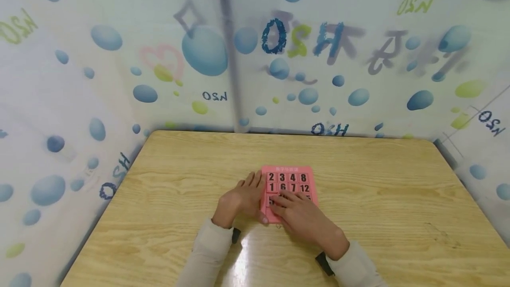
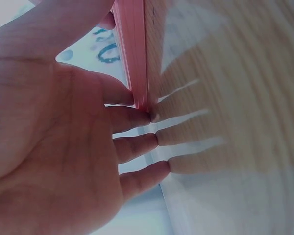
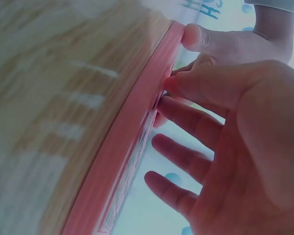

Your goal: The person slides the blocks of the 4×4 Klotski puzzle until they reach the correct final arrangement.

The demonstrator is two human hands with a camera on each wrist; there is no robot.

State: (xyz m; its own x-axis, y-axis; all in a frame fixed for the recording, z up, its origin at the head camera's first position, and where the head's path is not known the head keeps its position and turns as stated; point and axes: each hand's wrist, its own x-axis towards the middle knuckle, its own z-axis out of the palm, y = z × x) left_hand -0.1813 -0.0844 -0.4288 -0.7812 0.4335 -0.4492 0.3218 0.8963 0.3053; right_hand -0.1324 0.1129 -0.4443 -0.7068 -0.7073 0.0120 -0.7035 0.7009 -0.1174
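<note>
A pink number sliding puzzle (image 1: 287, 169) lies flat on the wooden table, its black-numbered tiles facing up. My left hand (image 1: 248, 196) is along its left side, the thumb at the near left corner. In the left wrist view, fingertips of the left hand (image 2: 83, 127) touch the tabletop beside the pink edge (image 2: 132, 54). Over the lower tiles spreads my right hand (image 1: 300, 216), covering part of the third row. The right wrist view has the right hand (image 3: 235, 127) with thumb and index finger touching the puzzle's top (image 3: 132, 147) and the other fingers extended.
The wooden table (image 1: 191, 163) stretches to both sides of the puzzle. Behind it and at the sides hang wall coverings (image 1: 255, 83) printed with blue and green drops. Dark straps (image 1: 324, 264) show at the cuffs of both light sleeves (image 1: 354, 265).
</note>
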